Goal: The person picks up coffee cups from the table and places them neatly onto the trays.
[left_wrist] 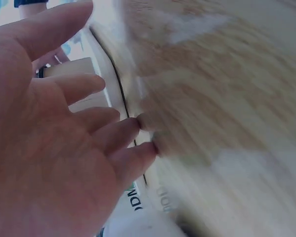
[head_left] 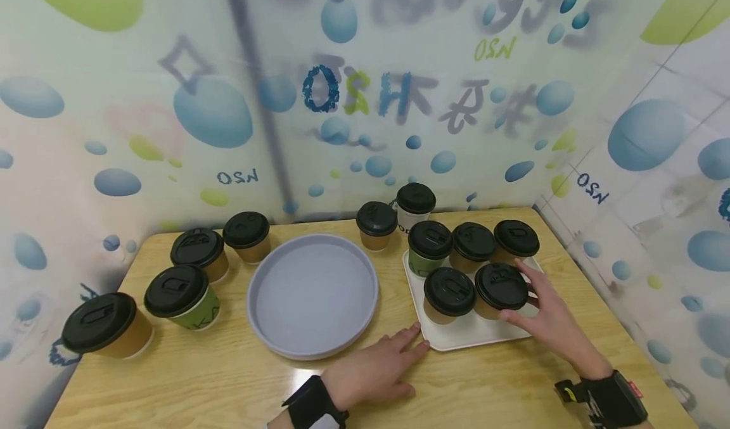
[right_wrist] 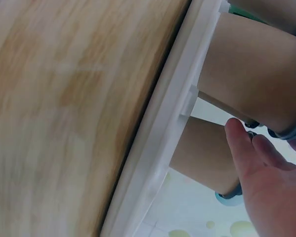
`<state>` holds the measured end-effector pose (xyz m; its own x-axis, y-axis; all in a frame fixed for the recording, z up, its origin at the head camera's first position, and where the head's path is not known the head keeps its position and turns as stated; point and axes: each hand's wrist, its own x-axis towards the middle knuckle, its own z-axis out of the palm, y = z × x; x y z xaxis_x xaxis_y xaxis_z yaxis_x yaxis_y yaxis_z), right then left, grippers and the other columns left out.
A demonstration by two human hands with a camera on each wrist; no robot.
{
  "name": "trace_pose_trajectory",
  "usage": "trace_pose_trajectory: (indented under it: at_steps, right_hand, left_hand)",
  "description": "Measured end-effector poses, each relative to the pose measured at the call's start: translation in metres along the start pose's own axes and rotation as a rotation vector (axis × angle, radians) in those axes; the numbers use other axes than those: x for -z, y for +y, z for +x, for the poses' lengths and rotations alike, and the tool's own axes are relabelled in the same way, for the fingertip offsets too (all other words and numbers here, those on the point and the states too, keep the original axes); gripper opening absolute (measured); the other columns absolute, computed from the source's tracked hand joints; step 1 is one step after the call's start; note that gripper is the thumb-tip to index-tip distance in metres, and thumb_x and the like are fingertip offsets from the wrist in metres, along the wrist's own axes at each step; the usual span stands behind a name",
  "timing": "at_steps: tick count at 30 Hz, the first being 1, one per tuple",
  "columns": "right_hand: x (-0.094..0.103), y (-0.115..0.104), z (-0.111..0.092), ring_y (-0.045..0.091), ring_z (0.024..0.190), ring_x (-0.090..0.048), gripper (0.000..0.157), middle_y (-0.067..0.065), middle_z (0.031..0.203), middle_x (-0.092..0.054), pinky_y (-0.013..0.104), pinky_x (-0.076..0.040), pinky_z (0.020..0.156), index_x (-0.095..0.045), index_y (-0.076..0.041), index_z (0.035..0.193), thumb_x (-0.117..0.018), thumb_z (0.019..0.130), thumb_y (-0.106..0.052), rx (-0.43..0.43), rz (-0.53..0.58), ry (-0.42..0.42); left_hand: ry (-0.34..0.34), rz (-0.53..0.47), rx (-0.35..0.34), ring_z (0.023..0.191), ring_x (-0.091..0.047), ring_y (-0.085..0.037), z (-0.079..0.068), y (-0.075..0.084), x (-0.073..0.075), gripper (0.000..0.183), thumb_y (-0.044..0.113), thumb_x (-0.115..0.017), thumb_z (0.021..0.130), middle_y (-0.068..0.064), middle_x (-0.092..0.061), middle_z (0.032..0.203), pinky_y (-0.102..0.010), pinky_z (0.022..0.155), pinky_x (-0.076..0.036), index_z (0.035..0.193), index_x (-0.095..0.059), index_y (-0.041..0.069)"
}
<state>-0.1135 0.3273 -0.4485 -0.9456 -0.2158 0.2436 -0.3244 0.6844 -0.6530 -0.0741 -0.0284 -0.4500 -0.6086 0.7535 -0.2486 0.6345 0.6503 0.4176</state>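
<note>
My right hand (head_left: pixel 550 321) is beside a brown paper cup with a black lid (head_left: pixel 502 286) at the front right of a white tray (head_left: pixel 485 337). Its thumb lies by the cup's near side and its index finger reaches behind the lid; the fingers are spread, with no firm grip visible. In the right wrist view, fingers (right_wrist: pixel 244 148) show beside the brown cups (right_wrist: pixel 251 69). My left hand (head_left: pixel 373 369) lies low over the table, its outstretched fingertips at the tray's left front edge. Also on the tray are another brown cup (head_left: pixel 449 293) and a green cup (head_left: pixel 424 261).
A round grey-blue tray (head_left: pixel 313 296) lies in the middle of the wooden table (head_left: pixel 228 384). Several lidded cups, including a green one (head_left: pixel 199 308), stand left of it. A brown cup (head_left: pixel 376 226) and a white cup (head_left: pixel 413 217) stand behind, near the patterned curtain (head_left: pixel 365 137).
</note>
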Motion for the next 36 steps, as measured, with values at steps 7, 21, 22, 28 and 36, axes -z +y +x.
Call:
trace_pose_trajectory:
  at_steps: [7,21,22,28,36]
  right_hand:
    - [0.011,-0.001,-0.006,0.012,0.131,-0.050,0.079,0.022,0.157,-0.037,0.002,-0.036,0.097,-0.028,-0.008,0.163,-0.071,0.097,-0.006,0.018,0.064,0.067]
    - [0.021,-0.003,-0.006,-0.003,0.125,-0.054,0.064,-0.007,0.148,-0.052,0.008,-0.042,0.097,-0.047,-0.006,0.154,-0.063,0.095,0.010,0.119,0.110,0.248]
    - [0.022,-0.004,-0.006,-0.003,0.125,-0.054,0.064,-0.008,0.147,-0.053,0.007,-0.042,0.097,-0.048,-0.007,0.154,-0.063,0.094,0.010,0.120,0.107,0.257]
    - [0.024,-0.008,-0.007,-0.004,0.123,-0.055,0.063,-0.009,0.145,-0.054,0.006,-0.042,0.096,-0.051,-0.010,0.152,-0.065,0.093,0.010,0.122,0.078,0.287]
    - [0.024,-0.008,-0.006,-0.005,0.122,-0.054,0.063,-0.013,0.144,-0.052,0.005,-0.041,0.096,-0.052,-0.010,0.152,-0.065,0.094,0.010,0.114,0.068,0.279]
  left_hand:
    - [0.133,-0.035,-0.087,0.136,-0.054,-0.014,-0.020,0.000,0.032,0.050,0.035,-0.063,0.104,-0.005,-0.053,0.154,-0.032,0.107,-0.048,0.149,-0.056,0.014]
    - [0.824,0.111,-0.002,0.083,-0.062,-0.017,-0.001,-0.057,0.123,0.005,0.012,-0.067,0.098,-0.002,-0.066,0.099,-0.031,0.068,-0.053,0.095,-0.071,0.011]
    - [0.829,0.108,-0.003,0.088,-0.063,-0.020,0.004,-0.062,0.126,0.004,0.012,-0.068,0.098,-0.004,-0.065,0.103,-0.033,0.073,-0.054,0.096,-0.070,0.010]
    - [0.746,0.110,0.085,0.122,-0.057,-0.035,0.027,-0.083,0.141,0.036,0.023,-0.071,0.098,-0.021,-0.052,0.140,-0.045,0.099,-0.051,0.125,-0.060,0.001]
    - [0.575,-0.144,0.289,0.150,-0.032,-0.040,0.060,-0.112,0.143,0.096,0.042,-0.078,0.092,-0.025,-0.023,0.165,-0.051,0.117,-0.037,0.162,-0.025,0.002]
